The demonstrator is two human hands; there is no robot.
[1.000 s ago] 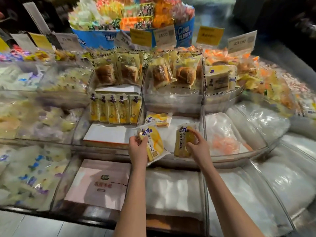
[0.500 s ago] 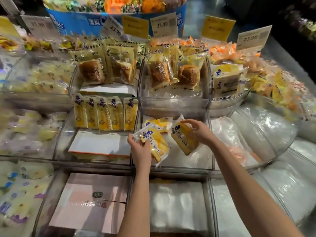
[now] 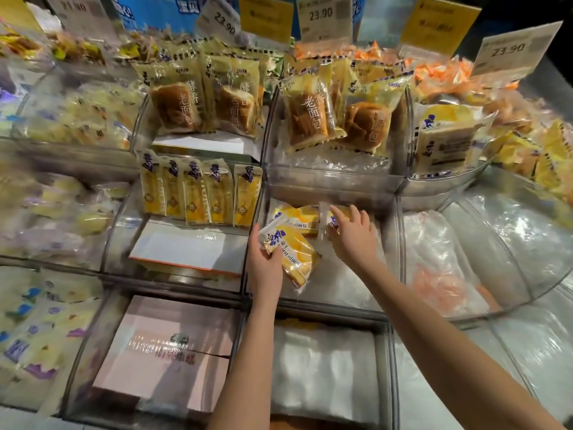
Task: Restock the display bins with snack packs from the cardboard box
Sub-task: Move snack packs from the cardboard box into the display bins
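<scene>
My left hand (image 3: 265, 268) grips a yellow snack pack (image 3: 293, 252) by its lower left edge, above the front of the clear middle bin (image 3: 325, 304). My right hand (image 3: 352, 235) reaches to the back of the same bin and holds a second yellow pack (image 3: 328, 220) between thumb and fingers, mostly hidden under the hand. A third matching pack (image 3: 302, 214) lies flat at the bin's back left. White plastic lines the bin floor.
A row of upright yellow packs (image 3: 198, 193) stands in the bin to the left. Bread packs (image 3: 335, 116) fill the upper bins under price signs. A pink box (image 3: 167, 352) sits in the lower left bin. The right bins hold crumpled clear plastic (image 3: 446, 262).
My right hand has carried its pack from the bin's front to the back, beside the lying pack. My left hand has stayed near the front with its pack. The camera has moved closer.
</scene>
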